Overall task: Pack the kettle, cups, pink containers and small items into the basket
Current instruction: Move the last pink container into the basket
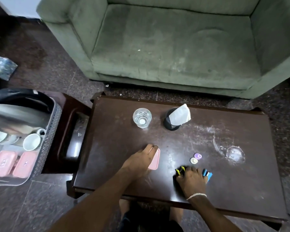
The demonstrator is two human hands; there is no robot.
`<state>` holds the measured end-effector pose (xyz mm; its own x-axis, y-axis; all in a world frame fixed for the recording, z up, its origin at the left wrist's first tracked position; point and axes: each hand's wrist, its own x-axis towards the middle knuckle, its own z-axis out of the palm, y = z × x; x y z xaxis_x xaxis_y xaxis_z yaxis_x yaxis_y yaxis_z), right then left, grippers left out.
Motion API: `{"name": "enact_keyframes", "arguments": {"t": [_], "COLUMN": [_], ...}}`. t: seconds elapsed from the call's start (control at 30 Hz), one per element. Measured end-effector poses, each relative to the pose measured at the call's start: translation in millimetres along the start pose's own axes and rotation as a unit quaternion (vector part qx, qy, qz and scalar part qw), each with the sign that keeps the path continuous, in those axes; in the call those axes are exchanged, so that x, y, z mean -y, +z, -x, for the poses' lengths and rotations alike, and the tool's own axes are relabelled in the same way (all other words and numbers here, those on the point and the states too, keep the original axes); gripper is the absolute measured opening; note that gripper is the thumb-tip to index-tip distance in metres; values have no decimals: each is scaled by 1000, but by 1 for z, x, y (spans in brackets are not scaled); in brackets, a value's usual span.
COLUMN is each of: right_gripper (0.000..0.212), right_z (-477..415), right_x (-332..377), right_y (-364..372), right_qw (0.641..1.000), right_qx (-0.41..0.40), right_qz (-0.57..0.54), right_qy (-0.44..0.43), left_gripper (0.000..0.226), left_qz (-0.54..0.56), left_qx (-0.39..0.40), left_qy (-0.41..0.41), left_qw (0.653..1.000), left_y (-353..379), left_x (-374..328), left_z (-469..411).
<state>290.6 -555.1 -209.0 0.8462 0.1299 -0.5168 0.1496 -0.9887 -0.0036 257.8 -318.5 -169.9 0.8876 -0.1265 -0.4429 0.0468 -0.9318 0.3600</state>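
Note:
A grey basket (45, 144) at the left holds a steel kettle (15, 118), white cups (31, 142) and two pink containers (24, 164). On the dark table (241, 181) my left hand (141, 160) lies over a third pink container (155, 159), fingers wrapped on its far edge. My right hand (192, 179) covers a cluster of small items: yellow-black pieces (180, 170) at its left, blue and white pieces (208, 174) at its right. Two small round caps, purple (197, 156) and cream (194, 160), lie just beyond it.
A glass of water (142, 117) and a black holder with a white napkin (174, 118) stand at the table's far side. A green sofa (174, 47) faces the table. The basket rests on a dark side stool (70, 131). A wet ring (234, 154) marks the right.

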Motion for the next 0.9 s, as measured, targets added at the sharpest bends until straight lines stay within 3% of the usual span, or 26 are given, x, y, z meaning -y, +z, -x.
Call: {"name": "enact_keyframes", "arguments": {"t": [0.1, 0.27, 0.4, 0.5, 0.73, 0.9], "right_gripper": [39, 27, 27, 34, 21, 43], "right_z": [8, 28, 41, 54, 104, 139], "right_x": [25, 99, 178, 244, 386, 459], "right_y": [-13, -55, -90, -110, -128, -111], "right_qw": [999, 975, 952, 939, 898, 893], "right_qx": [11, -23, -23, -18, 35, 69], "right_qz": [-22, -213, -289, -315, -361, -313], "right_qy": [-21, -64, -95, -135, -248, -317], "left_gripper": [96, 97, 102, 102, 104, 102], "left_qz": [0, 36, 62, 69, 20, -11], "left_qx": [-16, -39, -68, -86, -96, -78], "left_qy": [-2, -21, -54, -79, -188, -240], "left_qw": [1000, 998, 994, 991, 977, 968], "left_y": [-8, -30, -64, -96, -148, -151], "left_x": [20, 68, 116, 159, 270, 345], "left_z": [18, 64, 114, 165, 301, 365]}}
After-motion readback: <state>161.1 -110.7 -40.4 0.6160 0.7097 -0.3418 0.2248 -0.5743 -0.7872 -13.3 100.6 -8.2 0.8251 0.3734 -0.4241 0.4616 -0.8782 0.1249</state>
